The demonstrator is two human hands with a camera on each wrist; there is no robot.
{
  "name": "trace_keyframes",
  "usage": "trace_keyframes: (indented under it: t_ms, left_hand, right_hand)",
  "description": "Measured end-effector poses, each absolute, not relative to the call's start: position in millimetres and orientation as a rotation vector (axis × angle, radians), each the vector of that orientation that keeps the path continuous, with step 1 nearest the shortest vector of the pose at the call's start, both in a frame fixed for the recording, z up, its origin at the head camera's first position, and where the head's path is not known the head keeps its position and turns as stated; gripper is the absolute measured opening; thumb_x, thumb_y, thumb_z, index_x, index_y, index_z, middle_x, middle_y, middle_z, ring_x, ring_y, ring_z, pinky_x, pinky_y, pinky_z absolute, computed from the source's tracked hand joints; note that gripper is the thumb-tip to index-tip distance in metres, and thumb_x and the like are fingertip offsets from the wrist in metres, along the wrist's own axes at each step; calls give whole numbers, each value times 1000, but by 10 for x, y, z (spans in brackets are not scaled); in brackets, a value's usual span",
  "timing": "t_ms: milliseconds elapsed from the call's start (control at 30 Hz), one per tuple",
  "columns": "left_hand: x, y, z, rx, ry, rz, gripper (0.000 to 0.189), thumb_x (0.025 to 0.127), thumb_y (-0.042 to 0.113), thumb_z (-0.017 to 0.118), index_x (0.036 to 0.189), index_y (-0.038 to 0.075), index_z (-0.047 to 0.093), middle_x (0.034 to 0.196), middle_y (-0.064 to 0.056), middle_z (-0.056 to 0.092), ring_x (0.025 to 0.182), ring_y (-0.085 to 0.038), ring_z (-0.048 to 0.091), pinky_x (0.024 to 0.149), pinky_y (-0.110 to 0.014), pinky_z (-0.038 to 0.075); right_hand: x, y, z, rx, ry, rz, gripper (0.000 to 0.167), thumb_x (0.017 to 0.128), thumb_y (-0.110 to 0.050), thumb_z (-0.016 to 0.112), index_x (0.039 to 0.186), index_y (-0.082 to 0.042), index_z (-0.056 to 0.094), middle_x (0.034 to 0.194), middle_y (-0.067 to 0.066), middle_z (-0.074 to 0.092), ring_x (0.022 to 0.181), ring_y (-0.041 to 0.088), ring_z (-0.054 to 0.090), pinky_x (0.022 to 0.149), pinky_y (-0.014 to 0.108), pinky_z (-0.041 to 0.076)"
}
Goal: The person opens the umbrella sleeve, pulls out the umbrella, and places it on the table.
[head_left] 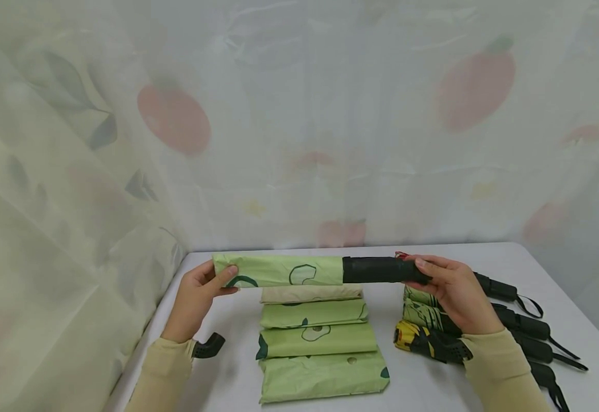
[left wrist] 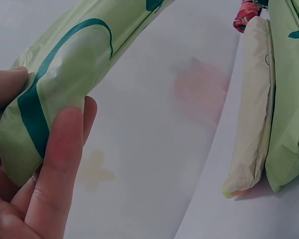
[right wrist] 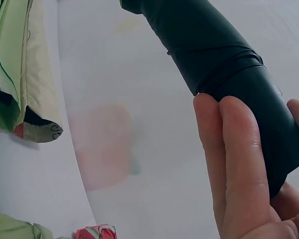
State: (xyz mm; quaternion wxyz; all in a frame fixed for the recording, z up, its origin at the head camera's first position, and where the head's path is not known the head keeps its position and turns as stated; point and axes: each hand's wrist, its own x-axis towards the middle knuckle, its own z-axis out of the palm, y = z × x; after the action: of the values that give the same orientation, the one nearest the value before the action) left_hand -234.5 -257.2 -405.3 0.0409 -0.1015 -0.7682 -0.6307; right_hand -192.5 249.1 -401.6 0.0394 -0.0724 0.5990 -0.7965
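Observation:
My two hands stretch a long, narrow folded avocado-print cloth (head_left: 284, 270) level between them, above the table. Most of it is light green, and its right part is a plain black section (right wrist: 204, 40). My left hand (head_left: 201, 292) pinches the green end between thumb and fingers; the left wrist view shows the fabric bunched there. The black end is pinched by my right hand (head_left: 451, 289), its fingertips at a creased fold. Below it, several folded green cloths (head_left: 325, 372) lie in a column, with a beige folded piece (left wrist: 251, 99) at the far end.
Several compact umbrellas with black handles (head_left: 528, 326) and straps lie at the table's right, partly behind my right hand and sleeve. Nearest is a yellow-and-black one (head_left: 413, 337). A red patterned bundle (right wrist: 97, 232) shows beyond them. Printed curtains (head_left: 330, 114) enclose the white table (head_left: 237, 372).

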Motion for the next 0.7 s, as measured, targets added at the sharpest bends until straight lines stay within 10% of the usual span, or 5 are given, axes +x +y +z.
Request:
trace_keyframes:
  t_ms: [700]
  left_hand:
    - [-2310,-2591,-3996,-290,-2338,-1928,36,105,27,76,129,1,72,109,-5,76,101,-22,76,93,-44,69]
  right_hand:
    - [-1921,2562,-4026,-218,1825,-2452,27,113,-12,59,133,-7,77,132,-5,72,118,12,76,99,33,66]
